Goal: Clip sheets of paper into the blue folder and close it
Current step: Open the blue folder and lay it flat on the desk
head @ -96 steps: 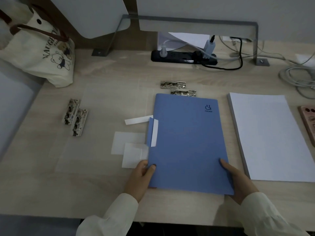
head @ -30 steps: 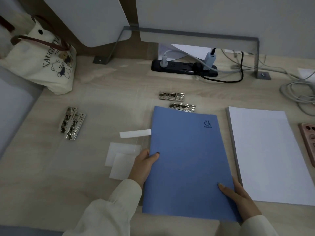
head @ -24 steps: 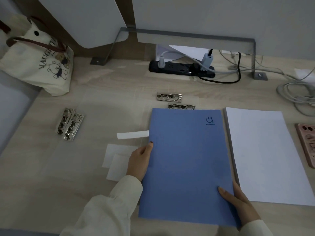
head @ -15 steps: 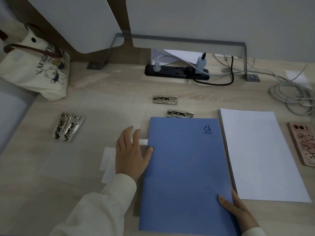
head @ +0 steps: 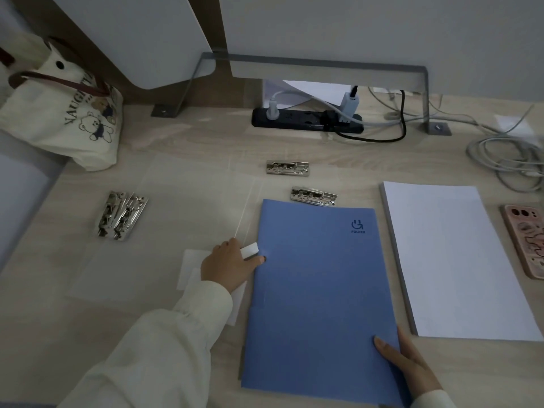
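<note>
The blue folder (head: 318,290) lies closed on the desk in front of me, its logo at the top right. My right hand (head: 409,366) grips its lower right corner, thumb on the cover. My left hand (head: 226,266) rests beside the folder's left edge with its fingers curled on a narrow white paper strip (head: 250,250); its thumb tip touches the folder. A thick stack of white paper sheets (head: 459,260) lies just right of the folder.
Metal clip mechanisms lie above the folder (head: 313,195), further back (head: 288,167) and as a pair at the left (head: 122,214). White slips (head: 190,269) sit under my left wrist. A phone (head: 527,240), cables (head: 506,160), a power strip (head: 306,120) and a tote bag (head: 64,113) ring the desk.
My left hand left the folder's left edge, spread flat over the slips, then curled around the white strip. My right hand stayed on the folder's lower right corner.
</note>
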Tool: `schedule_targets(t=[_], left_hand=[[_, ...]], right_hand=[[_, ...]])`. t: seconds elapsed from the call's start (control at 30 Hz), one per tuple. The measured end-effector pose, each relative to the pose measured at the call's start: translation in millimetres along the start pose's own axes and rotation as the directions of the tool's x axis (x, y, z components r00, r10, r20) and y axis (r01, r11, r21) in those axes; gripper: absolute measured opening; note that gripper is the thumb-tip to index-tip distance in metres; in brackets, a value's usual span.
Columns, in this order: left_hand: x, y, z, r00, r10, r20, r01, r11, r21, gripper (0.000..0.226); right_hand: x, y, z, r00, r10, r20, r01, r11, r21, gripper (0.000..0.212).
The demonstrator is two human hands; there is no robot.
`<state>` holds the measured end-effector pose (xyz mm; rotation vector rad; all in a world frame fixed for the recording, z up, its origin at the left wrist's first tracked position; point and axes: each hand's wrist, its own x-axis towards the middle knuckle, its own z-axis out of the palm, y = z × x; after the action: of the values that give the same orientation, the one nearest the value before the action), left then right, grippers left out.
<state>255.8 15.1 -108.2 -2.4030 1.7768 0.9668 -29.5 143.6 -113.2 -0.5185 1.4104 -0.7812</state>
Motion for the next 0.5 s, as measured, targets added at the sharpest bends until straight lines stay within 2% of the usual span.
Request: schedule_targets(t=[0.07,0.17,0.2,0.23,0.27,0.3,0.33,0.5], left_hand=[[1,1,-3,1.000,0.022,-0.004,-0.022,0.999,0.028,0.056],[2,-1,-7,0.998,0.013,0.058,-0.013,1.000,-0.002,0.054],[2,-1,-5,0.995,-0.005,0.104,0.010,0.999,-0.049,0.052],[2,-2,-3,0.990,-0.021,0.139,0.036,0.994,-0.105,0.050],[1,-2,0,0.988,-0.032,0.151,0.057,0.985,-0.164,0.049],[0,-2,4,0.989,-0.042,0.141,0.072,0.973,-0.219,0.048],[-2,0,7,0.991,-0.060,0.122,0.091,0.959,-0.268,0.047],[-16,11,21,0.987,-0.127,0.103,0.159,0.893,-0.422,0.037]], right_hand=[[0,2,1,1.000,-0.006,0.005,0.006,1.000,-0.016,0.076],[0,1,3,1.000,0.017,-0.022,-0.016,0.998,0.054,0.038],[-1,1,3,1.000,0.021,-0.017,-0.020,0.998,0.052,0.038],[-1,2,3,1.000,0.014,0.006,-0.014,0.999,0.043,0.049],[0,2,3,0.999,0.013,0.032,-0.014,1.000,0.012,0.070],[1,4,3,0.999,0.027,0.036,-0.026,0.999,-0.018,0.088],[1,3,5,0.999,0.033,0.027,-0.032,0.999,-0.031,0.097],[1,0,13,0.999,0.005,0.037,-0.005,1.000,-0.002,0.102]])
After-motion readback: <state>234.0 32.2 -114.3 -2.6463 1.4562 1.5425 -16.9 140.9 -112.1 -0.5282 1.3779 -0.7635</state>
